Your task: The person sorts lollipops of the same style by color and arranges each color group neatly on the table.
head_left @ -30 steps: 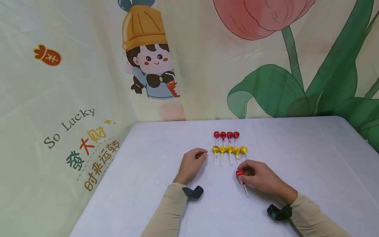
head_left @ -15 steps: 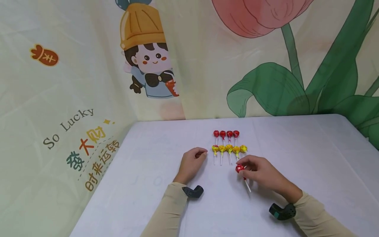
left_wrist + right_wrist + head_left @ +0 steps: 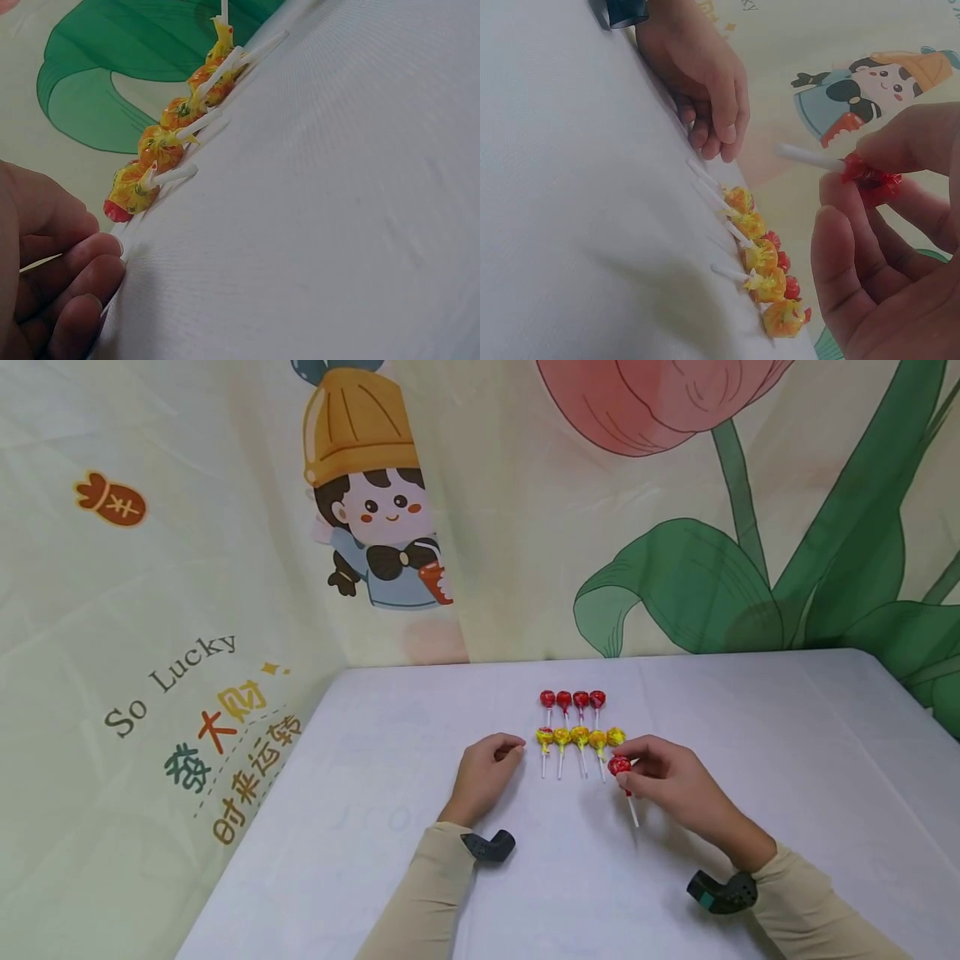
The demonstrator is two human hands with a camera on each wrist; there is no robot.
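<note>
My right hand (image 3: 671, 781) pinches a red-wrapped lollipop (image 3: 618, 765) by its head, between thumb and fingertips. Its white stick points back toward me, and the right wrist view shows the lollipop raised over the table. Just beyond it lies a row of several yellow-wrapped lollipops (image 3: 580, 736), sticks toward me; the right fingertips overlap the rightmost one in the head view. Behind them is a row of several red lollipops (image 3: 581, 699). My left hand (image 3: 482, 779) rests on the table left of the rows, fingers loosely curled around nothing, fingertips near the closest yellow lollipop (image 3: 133, 187).
A white-covered table (image 3: 360, 752) carries everything. Its far edge meets a printed cloth backdrop (image 3: 517, 527) with a cartoon figure and a large tulip. Dark camera mounts sit on both wrists, the right one (image 3: 722, 892) standing low over the cloth.
My right hand has carried the red lollipop away from me and slightly right, closer to the right end of the yellow row. The left hand stays in place.
</note>
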